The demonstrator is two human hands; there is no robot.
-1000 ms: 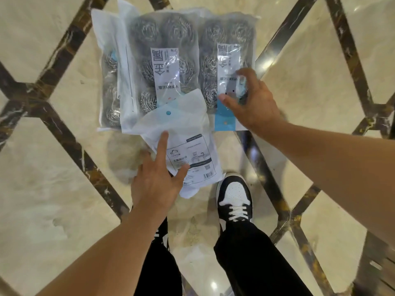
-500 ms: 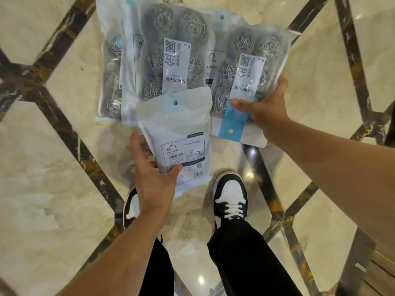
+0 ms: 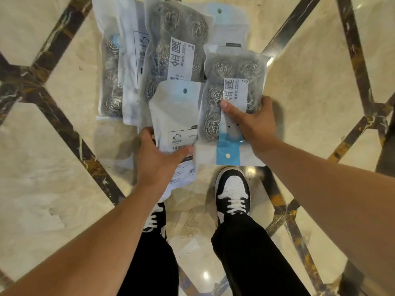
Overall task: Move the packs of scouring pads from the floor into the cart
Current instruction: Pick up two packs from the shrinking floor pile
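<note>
Several plastic packs of steel scouring pads lie overlapping on the marble floor ahead of my feet. My right hand grips one pack with its clear front up, thumb on the label, lifted off the pile. My left hand holds a second pack by its lower edge, white printed back facing me. Behind them a clear-fronted pack, a white-backed pack and a further pack at the left stay on the floor. No cart is in view.
The beige marble floor has dark inlaid strips in a diamond pattern. My two black-and-white sneakers and black trousers stand just below the packs. A dark upright edge shows at the far right.
Both hands have closed on a pack each and drawn them up and toward me. The right-hand pack has come inward beside the left-hand one; the view has tilted down slightly.
</note>
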